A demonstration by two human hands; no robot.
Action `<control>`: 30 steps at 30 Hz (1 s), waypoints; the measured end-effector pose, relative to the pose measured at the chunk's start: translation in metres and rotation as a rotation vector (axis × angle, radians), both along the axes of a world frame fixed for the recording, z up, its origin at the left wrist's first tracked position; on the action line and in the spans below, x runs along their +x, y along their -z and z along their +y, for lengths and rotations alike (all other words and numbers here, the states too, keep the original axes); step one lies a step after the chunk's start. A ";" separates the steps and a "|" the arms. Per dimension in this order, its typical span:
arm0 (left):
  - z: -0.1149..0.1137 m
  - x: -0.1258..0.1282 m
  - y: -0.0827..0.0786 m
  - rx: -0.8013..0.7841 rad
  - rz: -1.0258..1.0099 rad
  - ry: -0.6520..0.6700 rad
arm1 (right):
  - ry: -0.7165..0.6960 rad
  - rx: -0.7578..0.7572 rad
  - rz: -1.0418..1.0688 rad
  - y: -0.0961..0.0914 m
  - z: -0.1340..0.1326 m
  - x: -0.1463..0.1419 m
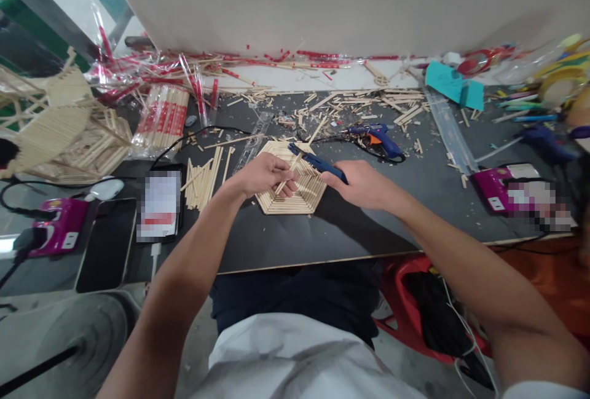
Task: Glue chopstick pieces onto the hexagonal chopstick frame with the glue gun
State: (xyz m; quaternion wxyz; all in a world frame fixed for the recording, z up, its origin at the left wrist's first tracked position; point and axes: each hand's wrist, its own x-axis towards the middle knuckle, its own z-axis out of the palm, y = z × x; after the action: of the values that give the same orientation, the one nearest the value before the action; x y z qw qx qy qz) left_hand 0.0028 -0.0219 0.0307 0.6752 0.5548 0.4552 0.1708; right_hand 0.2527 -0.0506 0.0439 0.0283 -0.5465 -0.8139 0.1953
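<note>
A wooden stick (314, 134) slants up from my left hand (270, 176), whose fingers pinch it. My right hand (362, 182) is closed round a dark blue hand tool (318, 160) that looks like cutters. The tool's jaws are at the stick; whether they grip it I cannot tell. Both hands are over a hexagonal piece built of layered sticks (290, 205), which lies flat on the dark table (271, 242). Left of it lies a pile of cut sticks (203, 177).
A blue glue gun (380, 141) lies behind my right hand, among scattered stick offcuts (322, 101). Packed sticks (161, 116), two phones (108, 239) and a purple power strip (59, 227) are at left. Another purple power strip (498, 190) sits at right. Cables cross the table.
</note>
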 end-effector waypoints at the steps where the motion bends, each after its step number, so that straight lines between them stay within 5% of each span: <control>1: 0.000 0.000 0.000 0.004 0.006 0.003 | -0.004 -0.001 0.004 0.000 0.000 0.000; 19: -0.012 0.003 -0.011 0.039 0.013 0.000 | -0.037 0.067 0.002 0.005 -0.010 0.004; 30: -0.080 0.018 -0.011 -0.082 0.028 -0.255 | -0.158 0.007 0.023 0.010 -0.028 0.011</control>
State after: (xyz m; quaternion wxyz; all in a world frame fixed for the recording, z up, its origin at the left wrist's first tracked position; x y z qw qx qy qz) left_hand 0.0206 -0.1023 0.0422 0.6636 0.4665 0.5382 0.2287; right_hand 0.2639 -0.0786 0.0341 0.0241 -0.4782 -0.8547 0.2006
